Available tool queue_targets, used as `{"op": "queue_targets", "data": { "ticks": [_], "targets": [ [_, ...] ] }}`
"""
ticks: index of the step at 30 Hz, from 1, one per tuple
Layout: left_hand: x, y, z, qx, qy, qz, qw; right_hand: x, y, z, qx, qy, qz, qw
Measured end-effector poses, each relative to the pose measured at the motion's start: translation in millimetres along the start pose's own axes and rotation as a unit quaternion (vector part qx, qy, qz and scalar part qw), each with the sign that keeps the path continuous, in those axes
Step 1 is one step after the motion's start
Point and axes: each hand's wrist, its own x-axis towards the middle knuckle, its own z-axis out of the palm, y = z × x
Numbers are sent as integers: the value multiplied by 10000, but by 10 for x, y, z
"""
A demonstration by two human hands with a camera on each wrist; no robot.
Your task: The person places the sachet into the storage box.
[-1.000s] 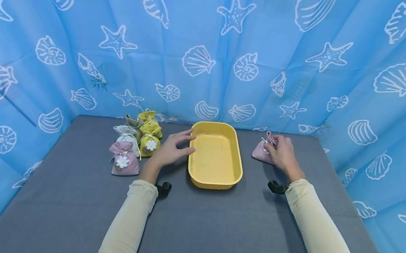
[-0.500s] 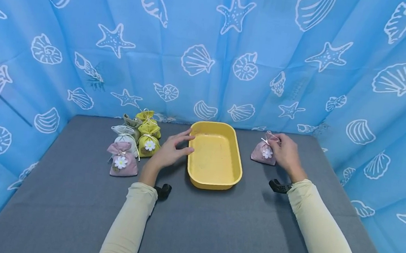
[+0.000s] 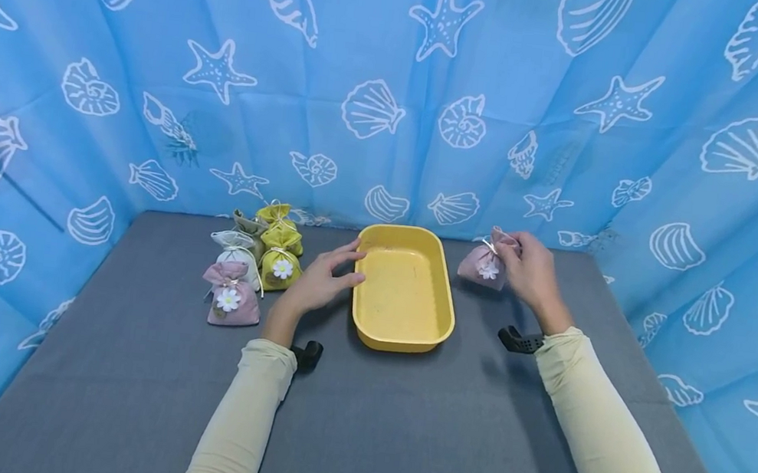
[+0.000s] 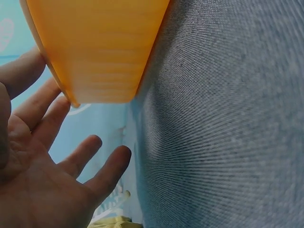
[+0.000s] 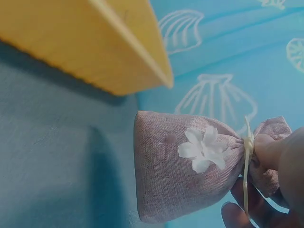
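just a pink daisy-trimmed sachet [image 3: 483,266]

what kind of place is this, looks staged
Probably a staged recording booth, not a home. Blue cloth printed with shells and starfish walls in a grey table on three sides. On it only a yellow tray and small sachets; the right hand pinches a pink sachet.
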Motion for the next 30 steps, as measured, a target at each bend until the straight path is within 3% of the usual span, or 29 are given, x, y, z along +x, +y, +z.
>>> {"op": "queue_targets", "data": {
  "ticks": [11,20,30],
  "targets": [
    [14,12,14,71,64,56,9999,85,-356,-142,336,366,-328,9982],
    [0,-3,32,150,52,-44,9999,203,-648,-36,784,869,-778,9901],
    [8,29,21,326,30,-64,9994,342,-886,124,840,562,-929,9905]
  ]
}}
